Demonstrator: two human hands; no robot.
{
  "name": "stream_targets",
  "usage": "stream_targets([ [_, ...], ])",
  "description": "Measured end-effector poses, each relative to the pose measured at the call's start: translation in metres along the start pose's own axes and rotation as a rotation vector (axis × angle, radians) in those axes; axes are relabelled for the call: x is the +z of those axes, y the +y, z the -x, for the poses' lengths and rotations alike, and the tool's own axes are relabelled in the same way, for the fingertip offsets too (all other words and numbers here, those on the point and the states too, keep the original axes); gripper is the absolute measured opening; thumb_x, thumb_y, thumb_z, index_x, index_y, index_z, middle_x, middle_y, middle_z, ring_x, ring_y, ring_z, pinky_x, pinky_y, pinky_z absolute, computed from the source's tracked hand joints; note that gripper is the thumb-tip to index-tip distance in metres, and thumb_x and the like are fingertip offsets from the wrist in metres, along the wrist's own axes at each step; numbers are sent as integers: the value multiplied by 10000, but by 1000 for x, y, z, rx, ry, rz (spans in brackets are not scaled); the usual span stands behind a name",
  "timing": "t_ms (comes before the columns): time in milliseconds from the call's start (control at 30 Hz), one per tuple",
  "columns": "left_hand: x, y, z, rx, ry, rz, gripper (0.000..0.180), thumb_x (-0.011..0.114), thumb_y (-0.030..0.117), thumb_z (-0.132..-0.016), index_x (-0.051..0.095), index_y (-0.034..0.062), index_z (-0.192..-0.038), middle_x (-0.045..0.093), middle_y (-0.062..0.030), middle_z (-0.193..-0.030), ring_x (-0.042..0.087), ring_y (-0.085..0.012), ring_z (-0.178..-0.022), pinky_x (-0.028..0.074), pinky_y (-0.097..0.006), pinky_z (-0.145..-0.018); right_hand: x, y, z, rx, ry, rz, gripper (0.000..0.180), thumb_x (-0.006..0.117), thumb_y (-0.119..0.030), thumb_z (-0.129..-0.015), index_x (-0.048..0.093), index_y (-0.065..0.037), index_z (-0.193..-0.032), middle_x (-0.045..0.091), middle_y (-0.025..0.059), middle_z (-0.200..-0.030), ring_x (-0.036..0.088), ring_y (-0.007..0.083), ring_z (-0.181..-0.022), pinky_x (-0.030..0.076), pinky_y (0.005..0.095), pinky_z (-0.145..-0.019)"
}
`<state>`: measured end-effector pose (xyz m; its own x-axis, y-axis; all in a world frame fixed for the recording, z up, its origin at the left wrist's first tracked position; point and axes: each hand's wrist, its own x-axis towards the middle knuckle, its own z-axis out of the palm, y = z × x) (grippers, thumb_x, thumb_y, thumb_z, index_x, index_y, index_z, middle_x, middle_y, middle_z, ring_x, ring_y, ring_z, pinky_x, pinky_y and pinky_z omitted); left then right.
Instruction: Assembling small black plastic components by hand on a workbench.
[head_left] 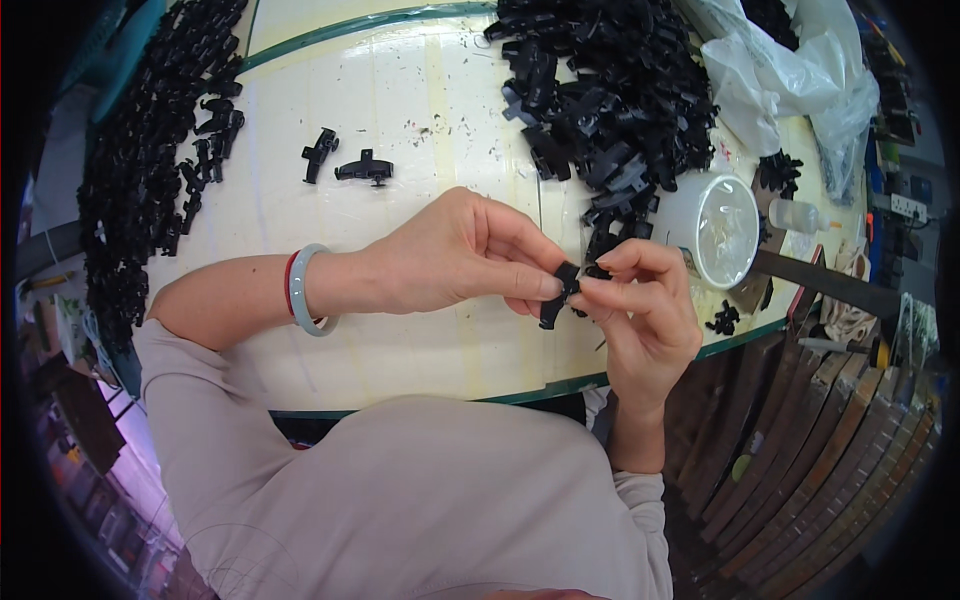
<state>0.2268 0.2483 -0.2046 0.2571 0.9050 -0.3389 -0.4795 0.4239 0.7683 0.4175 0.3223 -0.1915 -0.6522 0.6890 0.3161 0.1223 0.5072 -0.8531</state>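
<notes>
While both hands are busy over the near edge of the table (400, 330), quick rundown left to right: long heap of black plastic parts (140, 190) runs down the table's left edge, looks like the sorted or finished side, though I can't tell that for sure. Two loose black parts (345, 163) lie apart from it, toward the far middle. My left hand (455, 255), bangle (303, 289) on that wrist, has thumb and forefinger clamped on the small black clip (556, 296); my right hand (645, 300) pinches the same clip from the other side, fingertips closed tight on it. So the clip is off the table, held between both hands just above the near edge. Best guess at the step: fitting or snapping two small bits of the clip together, or trimming it by hand; the joint itself is hidden under my fingertips. Next move likely needs a firm squeeze with the pieces lined up square, else it slips or seats crooked. Right of my hands: the big unsorted pile of black parts (600, 90) at the far right, a white round tub (715, 228) just beside it, a clear plastic bag (780, 70) in the far right corner, a small bottle (795, 214) near the right edge.
</notes>
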Motion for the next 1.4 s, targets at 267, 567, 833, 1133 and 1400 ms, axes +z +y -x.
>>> stream_targets([
  [267, -32, 30, 23, 22, 419, -624, 238, 641, 10, -825, 611, -60, -1050, 653, -66, -836, 628, -80, -735, 521, -190, -643, -29, 2, 25, 91, 80, 397, 318, 760, 43, -621, 673, 7, -925, 587, 94, -842, 555, 192, -710, 456, 268, -573],
  [567, -31, 51, 47, 285, 744, -1293, 223, 700, 26, -753, 641, -3, -966, 609, -77, -823, 602, -112, -579, 463, -211, -505, -1, 2, 20, -269, -200, 642, 300, 592, -7, -608, 601, 47, -904, 565, 98, -907, 506, 203, -684, 403, 281, -564],
  [833, -18, 32, -24, 829, 346, -1587, 288, 721, 99, -689, 579, 50, -934, 522, -66, -866, 537, -237, -844, 477, -313, -670, -3, 10, 28, -346, -99, 556, 321, 627, -5, -608, 625, 47, -925, 592, 104, -862, 564, 233, -733, 468, 307, -616],
  [1133, -16, 20, -9, 802, 165, -1520, 172, 700, 68, -663, 560, 42, -760, 557, -54, -838, 541, -206, -711, 462, -293, -598, -14, 1, 70, 91, 173, 516, 309, 762, 7, -677, 654, -11, -967, 602, 97, -830, 586, 189, -625, 478, 273, -529],
  [1400, -17, 9, 4, 889, 83, -1509, 148, 605, -56, -638, 585, 15, -767, 582, -100, -925, 547, -204, -709, 463, -274, -575, -13, -1, 79, 149, 124, 446, 292, 762, 6, -674, 647, -4, -942, 574, 82, -820, 573, 182, -616, 460, 268, -514],
])
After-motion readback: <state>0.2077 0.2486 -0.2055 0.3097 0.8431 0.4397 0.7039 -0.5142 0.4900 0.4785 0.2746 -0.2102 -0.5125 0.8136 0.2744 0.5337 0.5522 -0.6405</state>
